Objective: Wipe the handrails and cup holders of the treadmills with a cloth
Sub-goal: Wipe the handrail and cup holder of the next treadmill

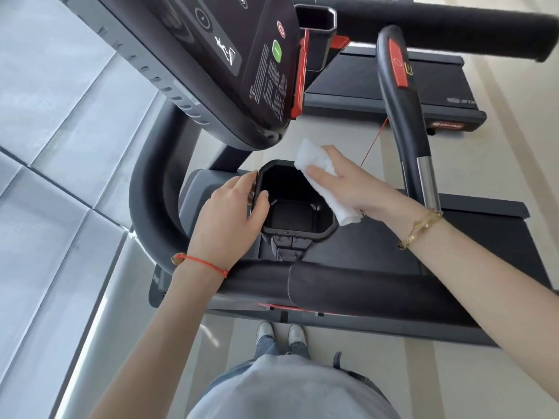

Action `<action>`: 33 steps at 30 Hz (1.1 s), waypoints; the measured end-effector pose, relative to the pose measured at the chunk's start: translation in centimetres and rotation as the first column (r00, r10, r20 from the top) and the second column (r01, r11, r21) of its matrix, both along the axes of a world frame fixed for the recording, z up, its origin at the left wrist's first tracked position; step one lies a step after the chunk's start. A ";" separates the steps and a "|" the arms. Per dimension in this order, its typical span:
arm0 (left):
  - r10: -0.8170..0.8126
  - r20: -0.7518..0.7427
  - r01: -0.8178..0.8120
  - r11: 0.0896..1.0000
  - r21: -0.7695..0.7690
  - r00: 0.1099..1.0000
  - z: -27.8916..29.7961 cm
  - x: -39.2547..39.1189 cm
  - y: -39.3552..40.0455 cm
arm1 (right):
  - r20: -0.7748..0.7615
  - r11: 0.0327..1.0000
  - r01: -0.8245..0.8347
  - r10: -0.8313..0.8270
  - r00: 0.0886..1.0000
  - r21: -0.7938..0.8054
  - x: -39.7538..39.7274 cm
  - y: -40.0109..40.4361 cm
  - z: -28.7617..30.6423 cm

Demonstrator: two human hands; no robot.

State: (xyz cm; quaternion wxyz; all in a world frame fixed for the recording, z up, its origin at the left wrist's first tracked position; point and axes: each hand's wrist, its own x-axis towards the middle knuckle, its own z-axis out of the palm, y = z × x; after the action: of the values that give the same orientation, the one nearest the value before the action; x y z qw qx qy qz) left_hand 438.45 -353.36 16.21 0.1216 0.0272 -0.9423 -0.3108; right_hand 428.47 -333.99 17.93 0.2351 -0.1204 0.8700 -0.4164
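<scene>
At the left of the frame, the curved black handrail (145,189) is sweeping round from the console (211,71) toward the padded bar (348,285) running across in front of my body; neither is being touched at this point.

Left of centre, my left hand (230,219) is holding the left rim of the cup holder (290,228), fingers curled over the outer edge and the thumb lying on the rim. It is serving as a brace. The cup holder is sitting at the centre of the frame, a deep black moulded pocket with rigid walls and ribs at the bottom; nothing is showing inside it.

Right of centre, my right hand (348,182) is gripping the white cloth (317,167), folded into a pad and pressed against the holder's upper right rim, with one end hanging below my palm.

Judgement: the cloth is light, soft and yielding, so I am holding it best bunched under the fingertips, and it should push into the corners readily. The holder is stiff plastic and should tolerate firm pressure.

Further right, the inner grip bar (402,116) with its red panel is standing unwiped.
</scene>
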 end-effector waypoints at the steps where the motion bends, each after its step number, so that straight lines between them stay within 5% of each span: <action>1: 0.001 -0.003 -0.001 1.000 0.001 1.000 -0.1 0.0 0.0 | 0.025 1.000 0.006 -0.005 1.000 -0.029 0.0 0.1 0.0; 5: 0.004 -0.022 -0.004 1.000 0.000 1.000 -0.2 -0.1 -0.1 | 0.054 0.995 0.071 -0.067 0.996 -0.068 2.5 0.7 -0.1; 10: -0.009 -0.010 0.009 1.000 0.003 1.000 -0.1 -0.1 -0.3 | -0.207 0.998 -0.017 0.028 0.978 0.052 6.7 2.5 0.2; 18: -0.066 0.023 0.067 0.998 -0.016 0.998 0.5 2.4 -1.5 | -0.299 0.989 -0.126 0.142 0.944 0.071 8.7 5.8 1.7; 24: -0.047 -0.018 0.047 0.999 0.014 0.999 0.6 3.2 -1.6 | -0.447 0.937 -0.318 0.348 0.824 0.144 10.4 6.3 1.9; 29: -0.027 -0.023 0.028 0.999 0.020 0.999 0.7 3.2 -1.4 | -0.465 0.789 -0.502 0.614 0.638 0.353 9.0 3.3 2.3; 33: -0.003 -0.020 0.003 1.000 0.009 1.000 0.7 3.3 -1.4 | -0.446 0.789 -0.461 0.612 0.653 0.406 8.0 -0.8 1.5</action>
State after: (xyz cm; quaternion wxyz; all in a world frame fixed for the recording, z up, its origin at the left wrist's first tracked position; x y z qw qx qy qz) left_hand 441.77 -354.77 16.90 0.1304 0.0234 -0.9396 -0.3157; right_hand 436.51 -334.83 19.40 0.0983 -0.4583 0.8693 -0.1571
